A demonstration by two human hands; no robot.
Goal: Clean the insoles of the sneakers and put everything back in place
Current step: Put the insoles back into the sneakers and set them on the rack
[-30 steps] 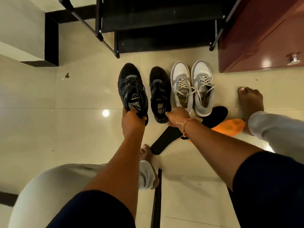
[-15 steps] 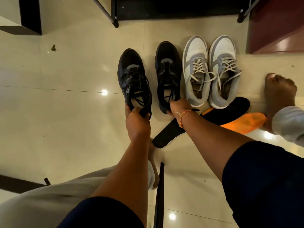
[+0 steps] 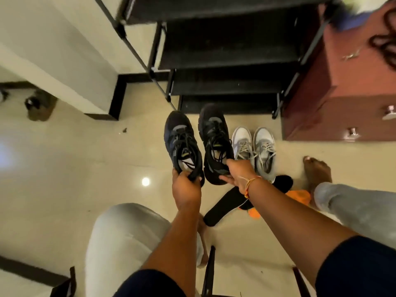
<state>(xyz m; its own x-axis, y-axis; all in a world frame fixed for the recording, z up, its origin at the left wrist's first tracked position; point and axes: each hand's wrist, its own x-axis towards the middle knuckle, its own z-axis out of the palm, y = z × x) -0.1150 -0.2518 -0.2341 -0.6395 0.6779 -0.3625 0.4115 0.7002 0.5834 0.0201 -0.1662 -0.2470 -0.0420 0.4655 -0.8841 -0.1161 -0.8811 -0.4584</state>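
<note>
Nearest, a black insole (image 3: 222,205) lay flat on the tiled floor (image 3: 64,168), between the person's two forearms. A second black insole (image 3: 282,182) lay past the right wrist, with an orange thing (image 3: 301,196) partly under it; whether that was an insole I could not tell. Beyond, the left hand (image 3: 186,190) gripped one black sneaker (image 3: 182,144) by the heel, fingers curled tight over the collar. The right hand (image 3: 240,174) pinched the other black sneaker (image 3: 215,142) at its heel, fingers tucked into the opening and thumb pressed under the back. Both toes pointed away, toward the black rack (image 3: 225,50). Just right of them the grey pair (image 3: 254,146) stood side by side on the floor, near a bare foot (image 3: 317,171). Farthest right stood a red-brown cabinet (image 3: 342,93).
</note>
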